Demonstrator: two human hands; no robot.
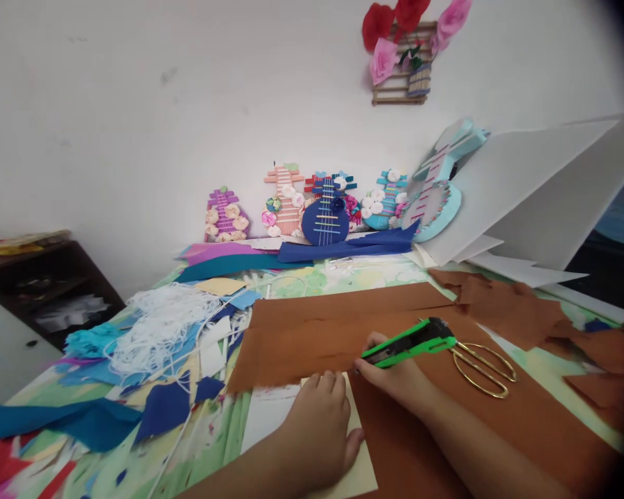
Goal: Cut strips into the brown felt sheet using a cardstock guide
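Note:
My right hand (390, 378) grips a green and black utility knife (410, 343), its front end near the upper right corner of a cream card (361, 461). My left hand (322, 430) lies flat on that card, fingers pointing away from me and thumb out to the right. Under and beyond the card spread large brown sheets (312, 333). Part of a white sheet (267, 412) shows left of my left hand. Gold-handled scissors (483, 371) rest on the brown sheet, right of the knife; their blades are hidden.
White string (161, 333) and coloured scraps lie at the left. Torn brown pieces (514, 305) are at the right. Decorated paper instruments (325, 218) stand along the wall, with white boards (541, 187) beside them. A dark shelf (46, 284) is at the far left.

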